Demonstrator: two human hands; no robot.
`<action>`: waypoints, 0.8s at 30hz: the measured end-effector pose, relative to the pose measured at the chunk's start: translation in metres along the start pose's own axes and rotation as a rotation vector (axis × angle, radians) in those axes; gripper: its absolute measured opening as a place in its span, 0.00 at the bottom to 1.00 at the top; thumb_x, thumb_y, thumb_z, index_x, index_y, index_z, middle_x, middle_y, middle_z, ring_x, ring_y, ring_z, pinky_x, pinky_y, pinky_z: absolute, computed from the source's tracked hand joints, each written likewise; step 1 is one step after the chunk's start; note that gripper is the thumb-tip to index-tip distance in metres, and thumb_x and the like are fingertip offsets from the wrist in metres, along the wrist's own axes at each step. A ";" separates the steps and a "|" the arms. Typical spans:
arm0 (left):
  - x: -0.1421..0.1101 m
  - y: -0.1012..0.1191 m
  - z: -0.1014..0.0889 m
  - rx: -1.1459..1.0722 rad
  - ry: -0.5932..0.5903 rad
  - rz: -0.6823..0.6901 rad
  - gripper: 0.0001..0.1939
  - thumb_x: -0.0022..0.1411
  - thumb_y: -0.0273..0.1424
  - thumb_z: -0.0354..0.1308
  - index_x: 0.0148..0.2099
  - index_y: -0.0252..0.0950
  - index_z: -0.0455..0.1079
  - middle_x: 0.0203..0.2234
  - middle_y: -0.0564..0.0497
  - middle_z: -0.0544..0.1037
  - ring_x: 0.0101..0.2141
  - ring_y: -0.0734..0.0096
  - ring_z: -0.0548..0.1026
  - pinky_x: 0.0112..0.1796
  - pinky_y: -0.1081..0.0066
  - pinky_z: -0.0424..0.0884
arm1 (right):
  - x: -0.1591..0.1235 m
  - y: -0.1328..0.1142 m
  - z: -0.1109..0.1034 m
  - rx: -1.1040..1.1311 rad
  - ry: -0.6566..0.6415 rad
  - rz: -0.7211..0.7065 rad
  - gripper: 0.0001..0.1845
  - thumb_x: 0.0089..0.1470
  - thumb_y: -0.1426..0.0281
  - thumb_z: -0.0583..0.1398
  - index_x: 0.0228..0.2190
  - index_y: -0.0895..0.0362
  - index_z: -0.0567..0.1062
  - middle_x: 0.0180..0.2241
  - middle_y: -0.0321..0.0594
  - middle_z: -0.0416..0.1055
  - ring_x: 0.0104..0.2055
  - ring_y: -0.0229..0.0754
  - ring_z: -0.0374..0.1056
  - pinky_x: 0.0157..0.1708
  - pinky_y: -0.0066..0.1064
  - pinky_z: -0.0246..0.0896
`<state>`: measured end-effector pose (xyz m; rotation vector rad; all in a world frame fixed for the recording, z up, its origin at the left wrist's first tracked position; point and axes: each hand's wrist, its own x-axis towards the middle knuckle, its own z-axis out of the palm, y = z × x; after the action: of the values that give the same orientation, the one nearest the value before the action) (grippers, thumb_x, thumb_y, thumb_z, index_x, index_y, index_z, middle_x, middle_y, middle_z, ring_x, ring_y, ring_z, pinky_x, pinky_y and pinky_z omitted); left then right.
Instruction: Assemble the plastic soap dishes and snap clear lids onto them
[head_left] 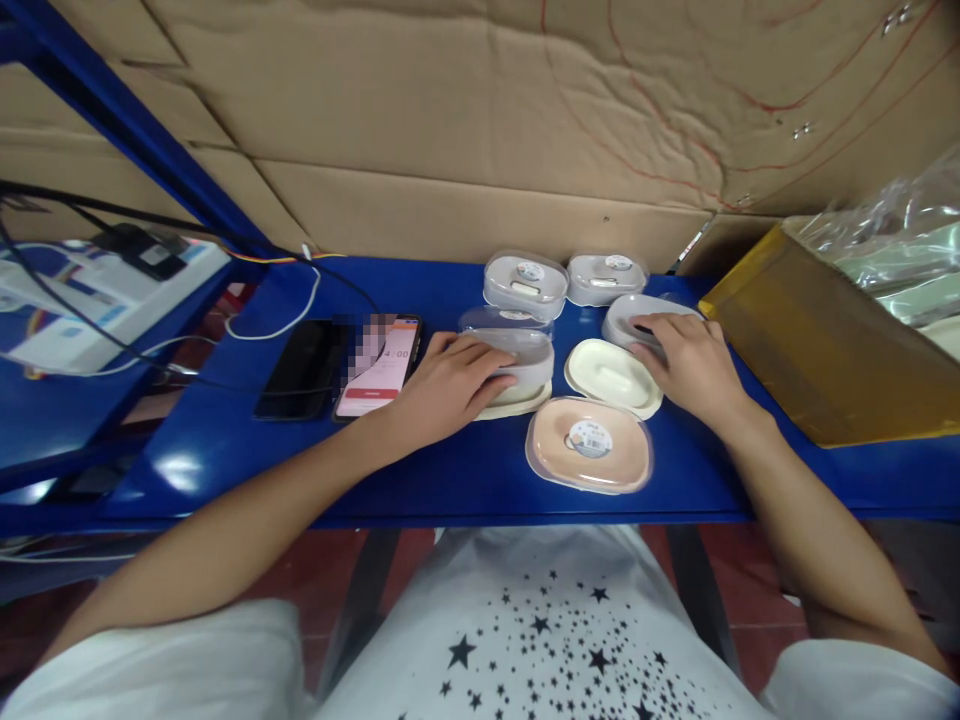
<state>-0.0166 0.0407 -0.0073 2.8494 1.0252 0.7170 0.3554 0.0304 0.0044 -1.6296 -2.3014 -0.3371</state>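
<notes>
One translucent plastic box (534, 352) is sitting right of the lit phone (386, 368), my left hand (454, 385) clamping its near side; my right hand (694, 360) is covering a pale plastic box (616, 318), grip unclear. Both are probably feeling light, stiff, slippery; side walls are suiting a pinch.

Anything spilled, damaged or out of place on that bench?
No spill or breakage shows. What looks odd is a thin black cable crossing over the black phone, left of the left hand; loose wiring seems out of place there. Whether it touches the phone, I cannot tell. The cardboard behind is creased.
</notes>
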 end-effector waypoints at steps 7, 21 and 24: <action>0.001 0.001 -0.003 -0.071 0.165 0.046 0.16 0.84 0.39 0.51 0.57 0.36 0.75 0.50 0.43 0.85 0.51 0.54 0.80 0.54 0.54 0.66 | -0.001 -0.006 -0.007 0.092 -0.008 -0.018 0.21 0.73 0.63 0.53 0.59 0.52 0.78 0.58 0.50 0.80 0.59 0.64 0.73 0.56 0.56 0.63; 0.003 -0.012 0.009 -0.054 0.136 0.073 0.14 0.81 0.30 0.54 0.62 0.43 0.77 0.63 0.43 0.79 0.62 0.51 0.75 0.64 0.46 0.61 | -0.001 -0.020 -0.014 0.295 0.002 -0.140 0.19 0.74 0.57 0.56 0.57 0.49 0.78 0.57 0.47 0.81 0.59 0.61 0.75 0.58 0.55 0.67; 0.002 -0.009 0.009 -0.051 0.133 0.114 0.14 0.79 0.28 0.55 0.61 0.41 0.76 0.65 0.39 0.75 0.62 0.52 0.75 0.62 0.49 0.66 | -0.002 -0.019 -0.011 0.305 0.001 -0.148 0.18 0.73 0.57 0.56 0.56 0.50 0.78 0.57 0.48 0.81 0.58 0.61 0.76 0.57 0.56 0.67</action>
<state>-0.0169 0.0502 -0.0167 2.8684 0.8504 0.9388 0.3390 0.0187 0.0141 -1.3165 -2.3409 -0.0149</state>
